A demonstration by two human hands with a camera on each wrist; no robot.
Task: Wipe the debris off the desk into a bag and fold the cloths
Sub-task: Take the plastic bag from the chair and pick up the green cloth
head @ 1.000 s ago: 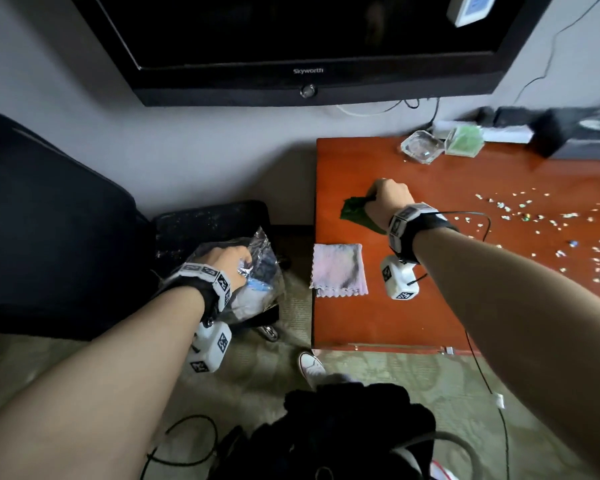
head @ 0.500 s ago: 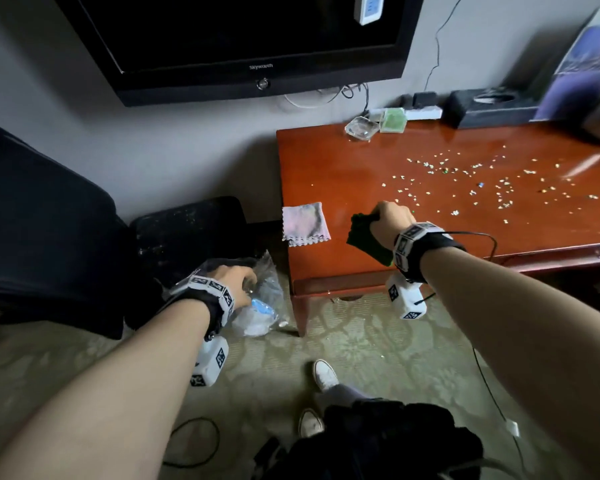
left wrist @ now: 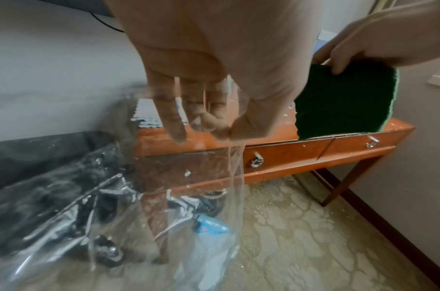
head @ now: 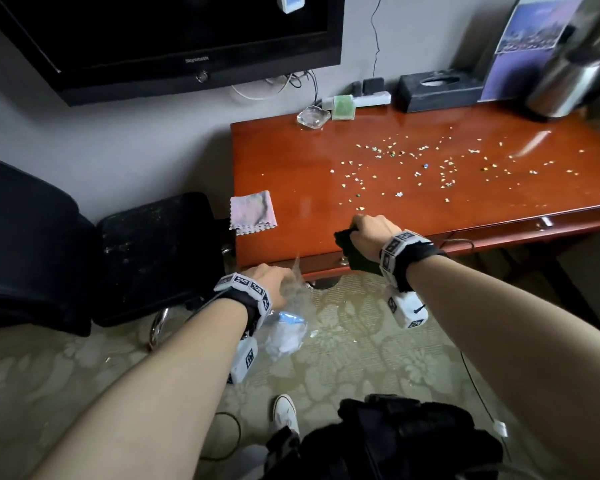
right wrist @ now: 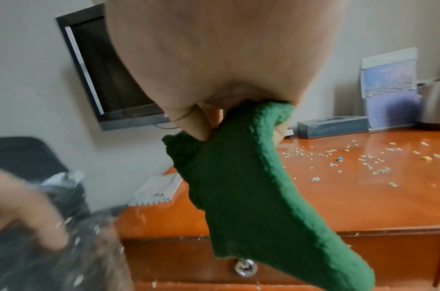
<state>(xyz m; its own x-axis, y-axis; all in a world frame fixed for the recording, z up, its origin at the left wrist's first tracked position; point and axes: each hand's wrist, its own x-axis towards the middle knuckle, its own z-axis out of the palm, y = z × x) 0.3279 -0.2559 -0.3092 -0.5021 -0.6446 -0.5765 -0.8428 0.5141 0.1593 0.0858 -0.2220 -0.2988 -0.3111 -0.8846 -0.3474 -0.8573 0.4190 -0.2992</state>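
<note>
Biggest risk here imo is the desk (head: pixel 291 161) itself: the debris (head: pixel 430 168) is scattered well beyond the right hand (head: pixel 369 233), far up the top toward the wall, while the clear bag (left wrist: pixel 189 226) hangs below the front edge, under the left hand (head: pixel 269 282). So a long sweep could easily fling crumbs past the bag's mouth onto the carpet, especially since the left hand only pinches the rim between curled fingers and thumb, and the mouth doesn't look held wide. The plastic is floppy, so it may sag closed or slip right when the bits arrive. The right hand is fisted tight around the green cloth (right wrist: pixel 251 187), which dangles bunched over the desk's front edge just beside that hand; wiping with a wad like that would probably skip over small pieces. The pink cloth (head: pixel 253 213) sits flat at the corner beyond the left hand, overhanging the side a little, so a careless sweep could knock it off. Contents: the bag already holds something pale blue and white at the bottom, can't tell what exactly. The glass dish far beyond the right hand looks empty, hard to say.
</note>
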